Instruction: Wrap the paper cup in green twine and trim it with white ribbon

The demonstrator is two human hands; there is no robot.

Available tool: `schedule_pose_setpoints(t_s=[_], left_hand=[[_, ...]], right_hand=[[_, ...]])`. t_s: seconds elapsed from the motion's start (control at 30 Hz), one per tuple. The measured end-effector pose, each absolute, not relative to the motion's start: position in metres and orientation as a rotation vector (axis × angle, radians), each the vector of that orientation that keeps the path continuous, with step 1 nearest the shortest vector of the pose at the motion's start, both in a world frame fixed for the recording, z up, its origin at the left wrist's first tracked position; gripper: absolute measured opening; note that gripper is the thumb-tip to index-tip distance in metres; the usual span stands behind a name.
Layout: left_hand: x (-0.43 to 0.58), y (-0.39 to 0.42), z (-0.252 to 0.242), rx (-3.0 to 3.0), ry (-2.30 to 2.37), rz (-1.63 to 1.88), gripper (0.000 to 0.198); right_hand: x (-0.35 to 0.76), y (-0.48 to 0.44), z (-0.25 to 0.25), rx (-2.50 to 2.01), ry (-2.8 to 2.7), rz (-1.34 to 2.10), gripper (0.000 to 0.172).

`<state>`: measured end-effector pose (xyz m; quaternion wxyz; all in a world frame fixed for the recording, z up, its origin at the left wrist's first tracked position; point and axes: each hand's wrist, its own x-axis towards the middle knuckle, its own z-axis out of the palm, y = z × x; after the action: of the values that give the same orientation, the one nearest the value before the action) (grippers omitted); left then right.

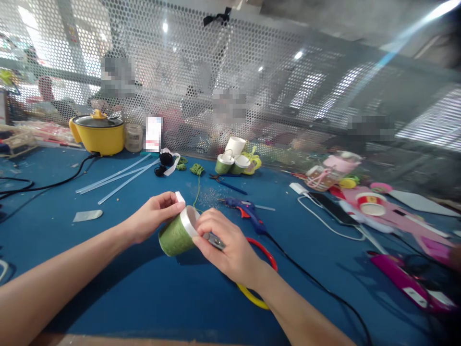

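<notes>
Green cylindrical cup [175,238] tilted between left hand [160,211] and right hand [226,242], mouth facing right hand. Left: thumb and fingers pinching the end of a flat white ribbon strip [188,223] that runs round the rim. Right: fingers closed on the rim's other side; can't tell if also gripping the grey metal piece [215,241] beneath. Blue glue gun with red trigger [256,219] just beyond right hand. Best: strip taut, edge flush, pressure even, cup not squashed
</notes>
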<state>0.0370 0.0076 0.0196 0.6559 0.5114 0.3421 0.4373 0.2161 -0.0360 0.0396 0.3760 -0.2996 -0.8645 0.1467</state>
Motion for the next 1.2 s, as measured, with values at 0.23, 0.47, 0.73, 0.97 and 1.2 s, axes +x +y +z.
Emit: schedule_pose_setpoints(t_s=[0.23,0.47,0.73,0.97,1.2], left_hand=[[0.037,0.007,0.013,0.978,0.623,0.77,0.035],[0.04,0.003,0.015,0.906,0.733,0.691,0.047],[0.042,0.002,0.011,1.214,0.896,0.771,0.051],[0.043,-0.002,0.013,1.685,1.102,0.819,0.047],[0.046,-0.007,0.015,1.808,1.183,0.835,0.048]], right_hand=[[0.217,-0.036,0.041,-0.788,-2.147,0.513,0.01],[0.219,-0.032,0.04,-0.925,-2.098,0.682,0.007],[0.216,-0.032,0.039,-1.127,-2.036,0.806,0.018],[0.215,-0.03,0.036,-1.219,-2.012,0.86,0.019],[0.214,-0.031,0.035,-1.22,-1.972,0.836,0.019]])
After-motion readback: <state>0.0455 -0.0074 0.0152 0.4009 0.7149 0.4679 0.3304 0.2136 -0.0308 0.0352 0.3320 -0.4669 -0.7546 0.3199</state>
